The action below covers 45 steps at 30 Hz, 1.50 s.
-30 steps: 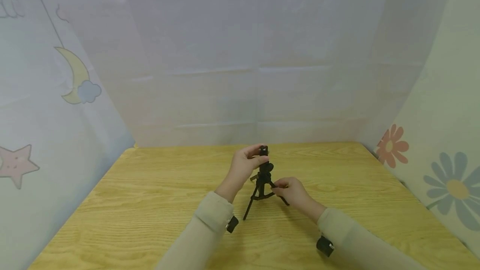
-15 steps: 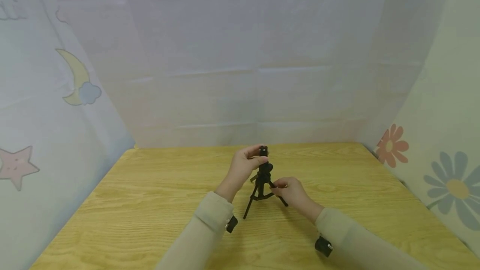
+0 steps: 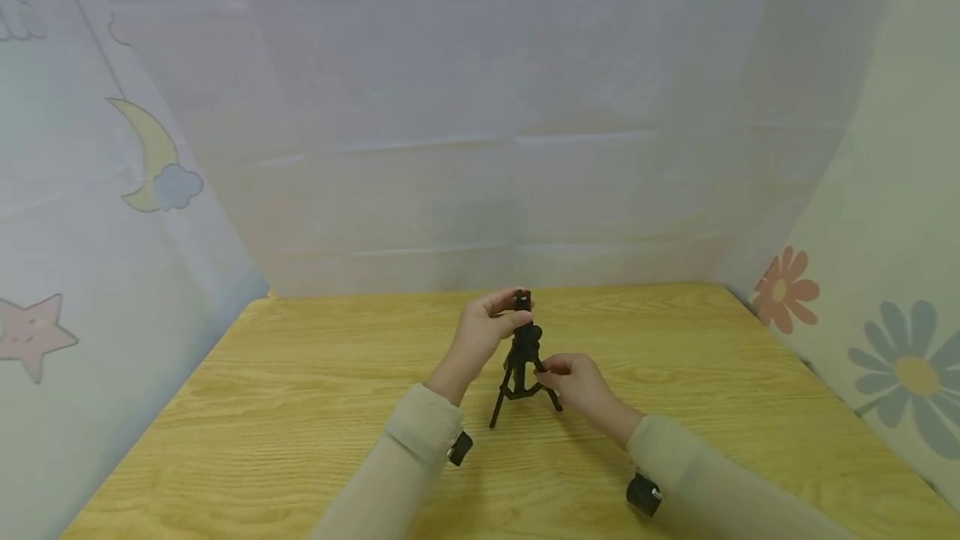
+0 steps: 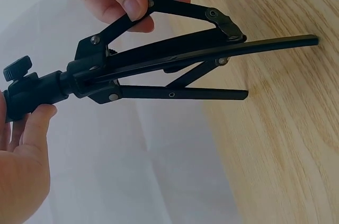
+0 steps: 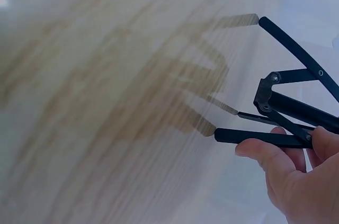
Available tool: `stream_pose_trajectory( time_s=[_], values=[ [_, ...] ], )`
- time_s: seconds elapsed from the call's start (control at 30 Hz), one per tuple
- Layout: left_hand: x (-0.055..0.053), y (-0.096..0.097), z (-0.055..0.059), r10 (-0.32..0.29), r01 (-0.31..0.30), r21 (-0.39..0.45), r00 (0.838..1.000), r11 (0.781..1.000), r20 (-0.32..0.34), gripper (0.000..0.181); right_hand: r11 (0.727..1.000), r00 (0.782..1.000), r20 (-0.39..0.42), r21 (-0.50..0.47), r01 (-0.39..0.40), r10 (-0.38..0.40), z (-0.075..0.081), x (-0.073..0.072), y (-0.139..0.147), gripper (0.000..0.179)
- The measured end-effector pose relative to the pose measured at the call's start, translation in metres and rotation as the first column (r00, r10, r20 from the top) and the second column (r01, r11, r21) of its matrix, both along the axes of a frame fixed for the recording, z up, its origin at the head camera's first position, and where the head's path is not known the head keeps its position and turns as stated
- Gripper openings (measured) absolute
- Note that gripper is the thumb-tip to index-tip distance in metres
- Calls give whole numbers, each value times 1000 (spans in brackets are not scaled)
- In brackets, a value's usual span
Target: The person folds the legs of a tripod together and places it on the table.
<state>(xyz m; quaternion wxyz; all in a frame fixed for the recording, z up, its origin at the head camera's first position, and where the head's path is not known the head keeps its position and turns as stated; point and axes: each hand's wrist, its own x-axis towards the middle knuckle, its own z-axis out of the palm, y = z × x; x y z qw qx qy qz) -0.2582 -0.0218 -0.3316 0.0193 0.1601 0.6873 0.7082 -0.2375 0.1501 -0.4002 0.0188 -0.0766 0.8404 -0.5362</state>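
A small black tripod (image 3: 526,347) stands upright on the wooden table, its legs partly spread. My left hand (image 3: 480,336) grips its upper column from the left, just above the leg joints. Lower down, my right hand (image 3: 587,386) pinches the right leg between thumb and fingers. In the left wrist view, the hinged braces and the round knob (image 4: 18,68) on the column show. Seen from the right wrist, the thumb lies along a leg (image 5: 265,137), and the feet appear to touch the tabletop. Part of the column's top is hidden by my left fingers.
The wood-grain table (image 3: 322,407) extends around the tripod on all sides. Pale sheet walls rise behind it and at both sides, printed with a moon (image 3: 153,144), a star (image 3: 33,336) and flowers. A small black device (image 3: 643,494) sits at each wrist.
The tripod's legs have drawn closer together, and the right leg has swung inward with my right hand. Both hands have shifted slightly left and keep their hold.
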Motion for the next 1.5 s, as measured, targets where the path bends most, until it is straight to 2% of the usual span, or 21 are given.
stream_pose_trajectory(
  time_s=[0.3, 0.57, 0.8, 1.03, 1.2, 1.37, 1.5],
  values=[
    [-1, 0, -2, -15, 15, 6, 1000, 1000, 3, 42, 1000, 999, -37, -8, 6, -6, 3, 2, -3, 15],
    [-1, -3, -1, 1, -1, -4, 1000, 1000, 11, 42, 1000, 1000, -1, -21, 20, -20, 2, 0, -6, 16],
    [0, -5, 0, -5, 5, -10, 1000, 1000, 11, 41, 990, 998, 58, -143, 4, 5, 1, 0, -10, 17],
    [1, -7, 2, -10, 11, -20, 1000, 1000, 12, 40, 964, 993, 118, -264, 24, 8, 0, -2, -13, 8],
    [2, -7, 0, -12, 12, -2, 1000, 1000, 14, 41, 943, 988, 152, -331, 24, 28, 1, -3, -13, 8],
    [1, -8, 0, -18, 18, 10, 1000, 1000, 13, 41, 938, 986, 156, -346, 7, 51, 2, -3, -13, 9],
    [0, -9, 0, -24, 24, 4, 1000, 1000, -1, 42, 948, 985, 168, -318, 10, 45, 4, -4, -13, 8]
  ],
)
